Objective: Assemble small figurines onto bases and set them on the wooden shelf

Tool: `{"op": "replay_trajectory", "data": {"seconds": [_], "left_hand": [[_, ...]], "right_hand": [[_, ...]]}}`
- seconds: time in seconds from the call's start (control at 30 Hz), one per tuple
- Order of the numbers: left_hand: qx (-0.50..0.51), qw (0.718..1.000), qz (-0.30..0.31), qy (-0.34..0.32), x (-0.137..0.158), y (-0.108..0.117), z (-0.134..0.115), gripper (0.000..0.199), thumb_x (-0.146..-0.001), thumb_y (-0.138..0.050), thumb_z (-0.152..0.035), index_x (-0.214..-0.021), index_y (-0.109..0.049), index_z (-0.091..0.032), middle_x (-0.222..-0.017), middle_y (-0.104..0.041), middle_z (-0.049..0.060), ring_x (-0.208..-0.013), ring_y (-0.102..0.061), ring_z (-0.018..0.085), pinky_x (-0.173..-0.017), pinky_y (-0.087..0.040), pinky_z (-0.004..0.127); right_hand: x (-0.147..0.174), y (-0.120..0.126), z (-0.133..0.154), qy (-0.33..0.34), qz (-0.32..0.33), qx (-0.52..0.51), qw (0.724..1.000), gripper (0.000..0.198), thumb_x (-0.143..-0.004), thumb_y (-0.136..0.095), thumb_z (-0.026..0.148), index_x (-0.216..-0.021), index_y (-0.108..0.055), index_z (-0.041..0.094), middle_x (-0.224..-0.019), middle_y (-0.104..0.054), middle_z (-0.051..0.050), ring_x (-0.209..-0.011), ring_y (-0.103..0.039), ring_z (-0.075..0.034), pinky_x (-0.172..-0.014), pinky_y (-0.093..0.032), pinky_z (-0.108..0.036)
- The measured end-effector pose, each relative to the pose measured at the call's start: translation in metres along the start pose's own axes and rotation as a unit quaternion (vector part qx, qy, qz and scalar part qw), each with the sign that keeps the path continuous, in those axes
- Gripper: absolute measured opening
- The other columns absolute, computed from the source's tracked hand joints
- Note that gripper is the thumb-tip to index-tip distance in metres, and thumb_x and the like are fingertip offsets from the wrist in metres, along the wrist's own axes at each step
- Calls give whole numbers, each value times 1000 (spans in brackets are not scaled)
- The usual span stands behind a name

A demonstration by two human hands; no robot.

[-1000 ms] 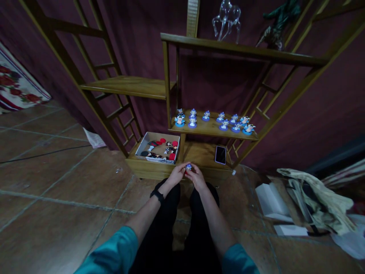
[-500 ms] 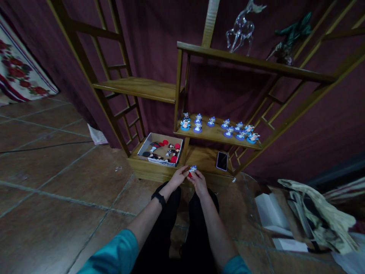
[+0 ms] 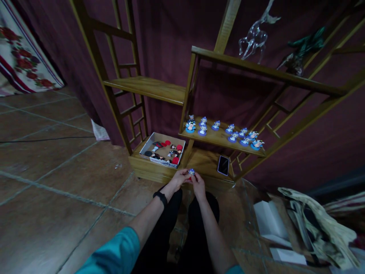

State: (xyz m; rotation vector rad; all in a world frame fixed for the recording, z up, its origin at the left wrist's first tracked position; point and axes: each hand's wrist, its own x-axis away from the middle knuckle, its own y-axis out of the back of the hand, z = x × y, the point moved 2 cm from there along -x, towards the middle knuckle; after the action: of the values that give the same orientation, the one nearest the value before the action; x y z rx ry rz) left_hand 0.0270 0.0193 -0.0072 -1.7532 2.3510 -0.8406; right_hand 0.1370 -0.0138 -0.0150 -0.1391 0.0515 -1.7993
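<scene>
Between my two hands is a small figurine [image 3: 192,172] with a blue-purple top and a red base. My left hand [image 3: 180,178] is closed on it from the left, and my right hand [image 3: 198,184] grips it from the right; the fingers cover part of the base. Just beyond my left hand, an open cardboard box [image 3: 145,147] holds several dark figurines and red round bases. On the shelf [image 3: 212,135] above stand several similar figurines [image 3: 202,130] on blue or purple bases.
A phone [image 3: 223,165] lies on the lower shelf to the right. Higher up stand a clear glass deer [image 3: 254,36] and a green statue [image 3: 305,47]. White boxes [image 3: 270,219] and a pale cloth bag [image 3: 319,217] lie on the floor at right.
The view has tilted and shifted slightly, so the shelves appear a little further right. Both hands still hold the figurine, which now stands more upright between the fingers.
</scene>
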Motion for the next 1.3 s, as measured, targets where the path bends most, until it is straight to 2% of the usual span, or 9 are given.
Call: {"op": "replay_trajectory", "data": {"seconds": [0.17,0.3,0.47,0.57,0.7,0.87,1.0,1.13,1.3], "left_hand": [[-20,999,-34,-36,-2,1,1,38,-59,-76,-24,-93,-66,-12,-79,-67,6,-65,-61,13,-60,-50,25],[-93,992,-41,-79,-4,0,0,31,-63,-71,-24,-91,-67,-12,-76,-67,5,-61,-58,12,-56,-48,23],[-242,956,-12,-169,-3,-3,-1,22,-64,-64,-15,-86,-70,-16,-78,-69,4,-74,-61,17,-70,-48,29],[-289,941,0,-174,-2,-3,2,21,-64,-63,-15,-84,-70,-17,-79,-68,4,-74,-61,18,-74,-47,30],[-227,965,-13,-130,-4,1,6,34,-58,-70,-16,-91,-67,-14,-71,-66,2,-66,-60,15,-70,-47,29],[-108,990,29,-85,-1,1,3,49,-49,-74,-8,-96,-63,-12,-80,-67,5,-72,-61,13,-78,-46,32],[-85,994,13,-72,-1,2,3,45,-50,-74,-8,-93,-63,-12,-78,-68,4,-71,-62,13,-78,-46,32],[-104,991,-11,-85,-5,2,5,35,-50,-74,-9,-82,-62,-12,-70,-67,3,-66,-61,13,-74,-47,31],[-118,988,-39,-90,-5,1,3,29,-51,-73,-10,-77,-61,-12,-67,-66,2,-63,-60,12,-72,-47,30]], "right_hand": [[3,-1,3,12,15,-5,1000,37,-69,-61,39,-103,-62,24,-106,-64,-1,-92,-61,-19,-78,-52,-32],[4,1,6,62,12,61,996,30,-68,-63,35,-96,-65,24,-103,-65,-2,-98,-57,-20,-90,-43,-34],[3,9,7,72,-27,62,995,42,-68,-61,34,-108,-58,22,-111,-61,-4,-102,-54,-19,-94,-39,-34],[1,14,5,79,-31,65,994,40,-67,-62,33,-105,-59,22,-110,-61,-4,-101,-54,-19,-93,-38,-34],[-2,20,4,81,-39,57,994,36,-66,-62,35,-99,-61,20,-100,-64,-4,-92,-56,-18,-90,-40,-34],[-2,22,4,75,-58,27,995,38,-65,-63,35,-99,-61,19,-100,-64,-4,-91,-56,-17,-88,-41,-34],[-4,23,-1,66,-80,16,994,39,-64,-63,35,-99,-61,19,-97,-65,-4,-88,-57,-17,-84,-44,-32],[-8,25,-5,65,-100,47,992,40,-63,-63,36,-99,-61,19,-94,-65,-3,-86,-58,-16,-83,-45,-31],[-7,24,-5,54,-120,67,989,37,-64,-62,35,-98,-61,19,-93,-65,-3,-85,-58,-17,-81,-46,-30]]}}
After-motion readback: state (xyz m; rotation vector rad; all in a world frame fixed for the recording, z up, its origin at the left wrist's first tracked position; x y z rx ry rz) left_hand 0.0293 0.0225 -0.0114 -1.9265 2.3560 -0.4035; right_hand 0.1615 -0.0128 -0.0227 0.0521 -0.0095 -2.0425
